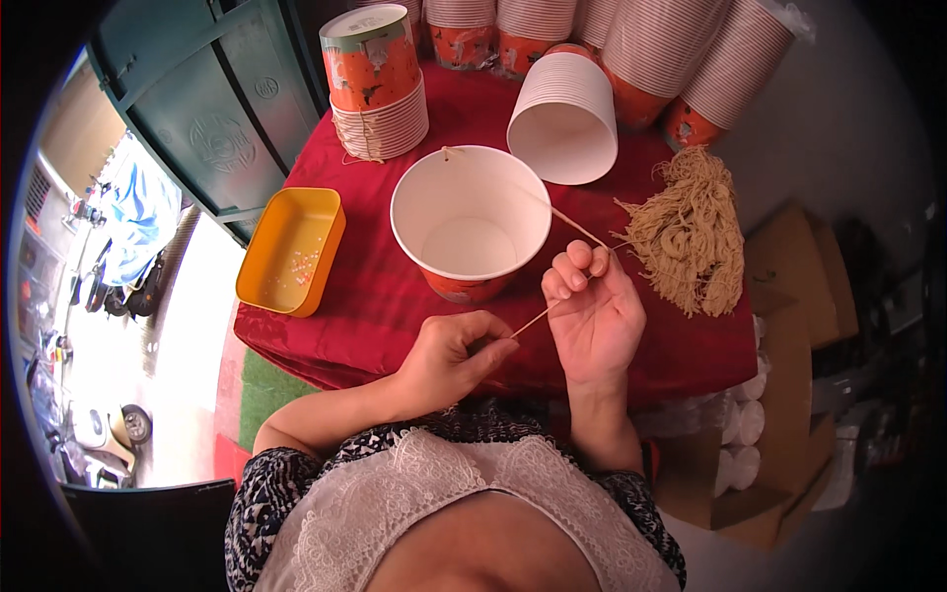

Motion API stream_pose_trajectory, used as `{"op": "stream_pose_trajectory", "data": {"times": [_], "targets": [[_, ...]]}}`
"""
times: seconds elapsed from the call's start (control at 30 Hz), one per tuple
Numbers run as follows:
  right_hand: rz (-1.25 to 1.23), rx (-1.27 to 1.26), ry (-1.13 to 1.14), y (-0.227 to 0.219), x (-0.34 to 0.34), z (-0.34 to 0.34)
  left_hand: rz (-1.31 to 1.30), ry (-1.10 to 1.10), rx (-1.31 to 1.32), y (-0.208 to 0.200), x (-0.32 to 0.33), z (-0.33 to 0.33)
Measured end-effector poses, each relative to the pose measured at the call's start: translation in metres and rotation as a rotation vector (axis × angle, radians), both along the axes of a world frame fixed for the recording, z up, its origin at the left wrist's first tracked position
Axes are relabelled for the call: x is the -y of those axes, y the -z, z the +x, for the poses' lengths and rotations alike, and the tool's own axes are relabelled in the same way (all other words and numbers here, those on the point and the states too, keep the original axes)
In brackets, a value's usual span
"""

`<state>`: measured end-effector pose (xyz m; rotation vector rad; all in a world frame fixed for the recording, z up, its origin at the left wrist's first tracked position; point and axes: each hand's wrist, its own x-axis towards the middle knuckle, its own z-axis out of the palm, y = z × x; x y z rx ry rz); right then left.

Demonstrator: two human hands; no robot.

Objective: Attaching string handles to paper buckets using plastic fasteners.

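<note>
A tan string is stretched between my two hands, just in front of a paper bucket. My left hand pinches one end between thumb and forefinger. My right hand, palm turned up, has its fingers curled on the string. From there the string runs up to the right side of the bucket's rim. The bucket is white inside and orange outside, and stands upright with its mouth facing me. A small bit of string shows at the far side of its rim. To the right lies a bundle of tan strings.
A yellow tray with small pale beads is on the red cloth at left. Upside-down nested buckets stand behind it. A stack of white buckets lies tipped at the back, before taller stacks. Cardboard boxes are at right.
</note>
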<state>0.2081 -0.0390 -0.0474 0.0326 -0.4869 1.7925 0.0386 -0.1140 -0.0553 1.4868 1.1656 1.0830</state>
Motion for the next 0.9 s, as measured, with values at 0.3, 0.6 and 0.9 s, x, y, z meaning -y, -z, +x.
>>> {"op": "stream_pose_trajectory", "data": {"times": [0.3, 0.6, 0.9], "targets": [[-0.021, 0.741, 0.373, 0.030, -0.003, 0.018, 0.225, -0.035, -0.322, -0.024, 0.002, -0.016], [0.731, 1.205, 0.533, 0.012, 0.036, 0.011, 0.501, 0.149, -0.721, -0.046, -0.012, -0.014], [0.653, 1.198, 0.559, 0.011, 0.030, 0.005, 0.545, 0.129, -0.715, -0.065, -0.023, -0.017]]}}
